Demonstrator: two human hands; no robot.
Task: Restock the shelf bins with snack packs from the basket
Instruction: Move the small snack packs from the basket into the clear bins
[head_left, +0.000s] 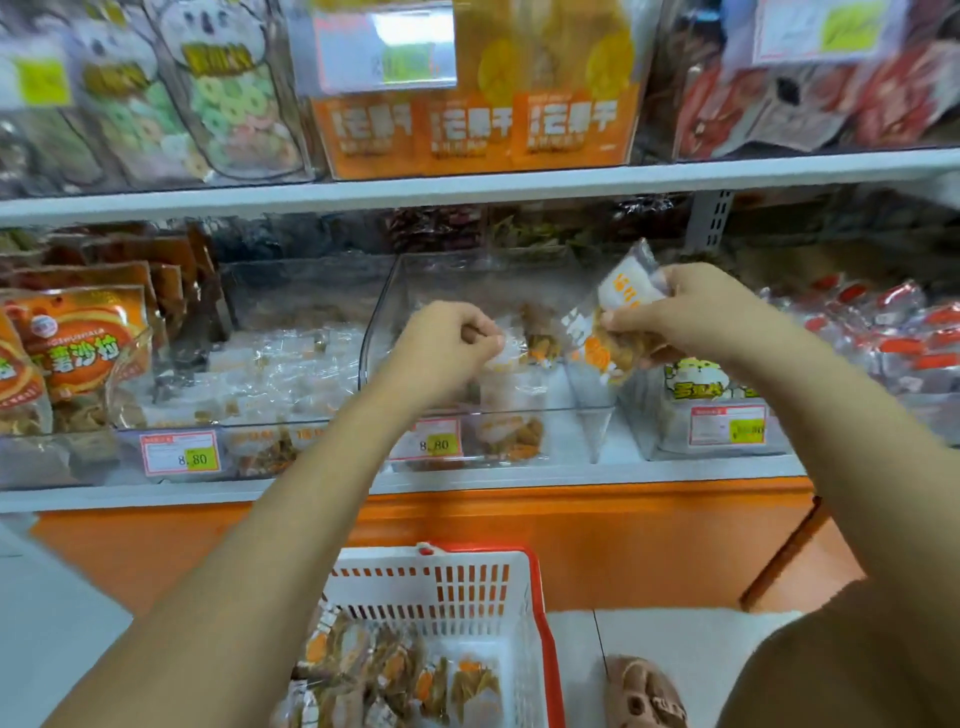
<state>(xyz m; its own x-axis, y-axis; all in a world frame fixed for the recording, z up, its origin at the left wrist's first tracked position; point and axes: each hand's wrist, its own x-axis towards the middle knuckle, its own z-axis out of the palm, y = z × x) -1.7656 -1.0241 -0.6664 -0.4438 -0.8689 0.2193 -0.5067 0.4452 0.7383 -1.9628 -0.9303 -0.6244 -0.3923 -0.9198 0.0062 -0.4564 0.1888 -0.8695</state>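
Note:
Both arms reach over a clear plastic shelf bin on the middle shelf. My right hand grips a clear snack pack with orange print above the bin's right side. My left hand pinches the top of another clear snack pack that stands inside the bin. More packs of the same kind lie low in the bin behind the 8.80 price tag. Below, on the floor, the white basket with a red rim holds several of these snack packs.
Neighbouring bins hold clear wrapped sweets at left and red-labelled packs at right. Orange bags stand at far left. An upper shelf overhangs the bins. A brown shoe stands beside the basket.

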